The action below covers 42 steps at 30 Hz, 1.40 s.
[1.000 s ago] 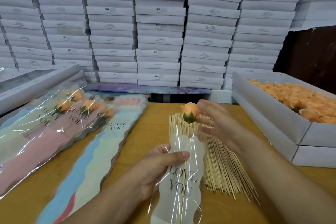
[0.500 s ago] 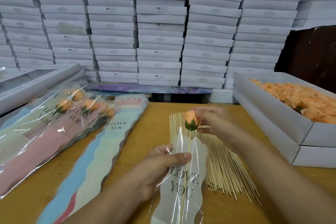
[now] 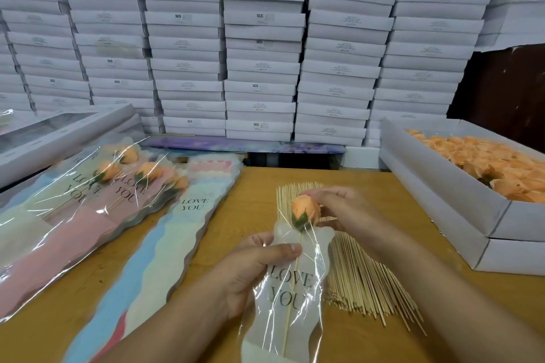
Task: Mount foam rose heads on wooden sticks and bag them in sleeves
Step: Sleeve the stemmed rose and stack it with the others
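An orange foam rose head [image 3: 305,211] with green sepals sits on a thin wooden stick [image 3: 292,298] that runs down inside a clear "LOVE YOU" sleeve [image 3: 290,289]. My left hand [image 3: 253,271] pinches the sleeve's upper left edge, thumb on top. My right hand [image 3: 345,208] holds the rose head from the right, right at the sleeve's mouth. A fan of loose wooden sticks [image 3: 362,277] lies on the table under and right of the sleeve.
Bagged roses [image 3: 88,203] are piled at the left, beside a stack of flat coloured sleeves [image 3: 165,247]. An open white box of orange rose heads [image 3: 498,168] stands at the right. Stacked white boxes [image 3: 259,47] wall off the back.
The rose on its stick has slid down into the sleeve; its head has dropped from well above the opening to the sleeve's mouth. My right hand followed it down. My left hand stayed put.
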Each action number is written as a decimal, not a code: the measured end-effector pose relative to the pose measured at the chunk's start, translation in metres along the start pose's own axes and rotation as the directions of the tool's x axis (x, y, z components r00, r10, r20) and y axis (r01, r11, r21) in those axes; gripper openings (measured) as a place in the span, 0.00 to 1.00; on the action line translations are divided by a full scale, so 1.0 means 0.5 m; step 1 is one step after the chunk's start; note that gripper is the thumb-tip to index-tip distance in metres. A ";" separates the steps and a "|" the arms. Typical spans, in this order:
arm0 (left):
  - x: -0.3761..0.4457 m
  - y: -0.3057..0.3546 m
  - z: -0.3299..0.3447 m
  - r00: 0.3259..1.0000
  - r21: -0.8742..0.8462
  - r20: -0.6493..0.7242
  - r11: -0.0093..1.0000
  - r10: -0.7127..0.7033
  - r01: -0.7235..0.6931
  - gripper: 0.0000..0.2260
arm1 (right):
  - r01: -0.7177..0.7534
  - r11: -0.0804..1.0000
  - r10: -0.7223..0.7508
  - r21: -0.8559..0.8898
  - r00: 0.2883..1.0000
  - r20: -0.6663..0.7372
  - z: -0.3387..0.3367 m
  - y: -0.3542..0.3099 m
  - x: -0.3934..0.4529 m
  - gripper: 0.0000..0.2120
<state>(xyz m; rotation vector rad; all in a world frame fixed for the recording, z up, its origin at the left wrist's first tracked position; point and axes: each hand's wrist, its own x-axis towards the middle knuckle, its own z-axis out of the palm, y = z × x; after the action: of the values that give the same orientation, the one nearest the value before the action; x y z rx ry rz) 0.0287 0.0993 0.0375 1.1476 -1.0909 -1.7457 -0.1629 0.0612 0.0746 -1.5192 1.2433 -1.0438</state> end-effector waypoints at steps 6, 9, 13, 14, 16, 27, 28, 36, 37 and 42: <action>0.007 0.003 -0.008 0.998 -0.042 0.065 0.999 -0.012 0.015 0.16 | -0.007 1.000 0.009 -0.025 0.999 0.050 0.013 0.004 -0.003 0.11; 0.015 0.000 -0.010 0.995 -0.135 0.095 0.990 -0.030 0.043 0.21 | 0.003 0.997 0.003 -0.082 0.997 0.080 0.020 0.006 -0.004 0.10; 0.017 -0.001 -0.006 0.996 -0.192 0.091 0.981 -0.002 0.020 0.27 | 0.000 0.996 0.009 -0.094 0.996 0.091 0.030 0.008 -0.001 0.10; 0.016 -0.001 -0.006 0.997 -0.196 0.082 0.980 -0.001 0.017 0.27 | 0.001 0.996 0.008 -0.088 0.995 0.098 0.032 0.009 0.000 0.10; 0.017 0.001 -0.007 0.998 -0.198 0.069 0.980 -0.006 0.019 0.22 | 0.004 0.997 0.004 -0.075 0.994 0.108 0.036 0.009 0.001 0.10; 0.019 0.007 -0.010 0.999 -0.200 0.016 0.979 0.028 -0.024 0.14 | 0.018 0.996 -0.008 -0.090 0.993 0.116 0.029 0.011 0.005 0.09; 0.018 0.007 -0.010 1.000 -0.195 0.009 0.981 0.027 -0.025 0.14 | 0.013 0.996 -0.002 -0.091 0.993 0.119 0.028 0.011 0.005 0.09; 0.023 0.007 -0.012 0.996 -0.161 -0.088 0.987 0.015 -0.029 0.14 | -0.003 0.993 0.026 -0.115 0.980 0.200 0.032 0.006 -0.006 0.18; 0.025 0.005 -0.013 0.995 -0.159 -0.097 0.987 0.011 -0.027 0.15 | 0.002 0.992 0.026 -0.125 0.976 0.215 0.033 0.004 -0.010 0.19; 0.029 0.005 -0.013 0.996 -0.149 -0.091 0.988 0.022 -0.036 0.15 | 0.023 0.985 0.027 -0.168 0.957 0.290 0.029 0.003 -0.015 0.16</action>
<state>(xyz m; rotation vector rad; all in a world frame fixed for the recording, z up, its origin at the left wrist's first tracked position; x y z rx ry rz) 0.0307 0.0839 0.0342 1.1002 -0.9018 -1.7064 -0.1503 0.0702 0.0692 -1.7308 1.1458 -0.6931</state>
